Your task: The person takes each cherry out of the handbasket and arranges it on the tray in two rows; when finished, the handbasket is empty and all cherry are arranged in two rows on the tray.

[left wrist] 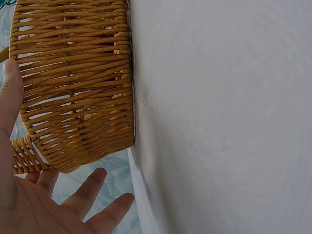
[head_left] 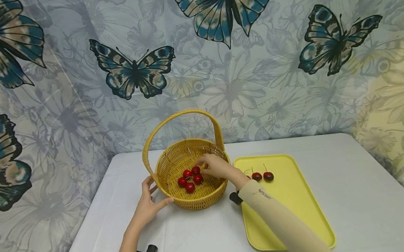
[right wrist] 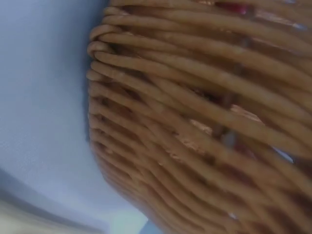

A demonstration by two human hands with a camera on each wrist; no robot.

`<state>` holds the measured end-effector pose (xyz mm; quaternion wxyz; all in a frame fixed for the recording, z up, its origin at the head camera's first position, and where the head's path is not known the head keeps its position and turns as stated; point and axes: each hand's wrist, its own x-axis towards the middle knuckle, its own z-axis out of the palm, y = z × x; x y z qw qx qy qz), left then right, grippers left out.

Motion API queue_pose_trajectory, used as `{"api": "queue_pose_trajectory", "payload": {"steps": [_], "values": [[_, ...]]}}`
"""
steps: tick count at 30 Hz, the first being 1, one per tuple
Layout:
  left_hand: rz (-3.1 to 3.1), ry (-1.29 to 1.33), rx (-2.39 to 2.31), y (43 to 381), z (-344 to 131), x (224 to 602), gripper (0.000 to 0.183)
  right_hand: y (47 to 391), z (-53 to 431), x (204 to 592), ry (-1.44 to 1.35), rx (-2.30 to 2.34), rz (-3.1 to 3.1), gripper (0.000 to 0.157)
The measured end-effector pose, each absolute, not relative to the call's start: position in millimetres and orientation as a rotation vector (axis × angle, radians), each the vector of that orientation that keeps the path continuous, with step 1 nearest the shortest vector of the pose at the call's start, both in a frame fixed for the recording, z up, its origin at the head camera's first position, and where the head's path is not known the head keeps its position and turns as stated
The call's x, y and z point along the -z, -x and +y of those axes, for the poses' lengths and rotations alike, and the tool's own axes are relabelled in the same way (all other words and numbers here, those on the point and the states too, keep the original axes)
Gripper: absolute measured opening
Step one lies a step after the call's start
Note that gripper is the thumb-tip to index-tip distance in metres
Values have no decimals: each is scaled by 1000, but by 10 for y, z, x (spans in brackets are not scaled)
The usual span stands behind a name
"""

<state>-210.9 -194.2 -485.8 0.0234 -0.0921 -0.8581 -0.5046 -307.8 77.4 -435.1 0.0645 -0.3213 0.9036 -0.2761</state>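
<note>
A woven yellow basket (head_left: 196,202) with a tall arched handle (head_left: 181,113) stands on the white table. In it lie several red cherries (head_left: 189,187). My left hand (head_left: 147,206) holds the basket at its left front, thumb along the rim and fingers at the handle's foot; the outer fingers (left wrist: 87,192) spread off the wicker in the left wrist view. My right hand (head_left: 216,167) reaches over the right rim into the basket, pinching a cherry (head_left: 195,170) at its fingertips. The right wrist view shows only the wicker wall (right wrist: 195,107), with the hand out of sight.
A yellow tray (head_left: 292,215) lies right of the basket, partly under my right sleeve. Near its far end are dark cherries (head_left: 268,176) with stems, one partly hidden by my wrist. A butterfly-patterned cloth (head_left: 240,96) hangs behind the table (head_left: 348,175).
</note>
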Motion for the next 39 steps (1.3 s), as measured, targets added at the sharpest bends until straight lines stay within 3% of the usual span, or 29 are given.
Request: {"api": "queue_pose_trajectory", "payload": {"steps": [16,39], "values": [[-2652,292,1563,2104,-1917,4849,104,3265,646,4505,980,759,2724,29],[-2655,285,1555,2111,-1944,4849,104,3194,654,4445,1025,776,2759,29]]}}
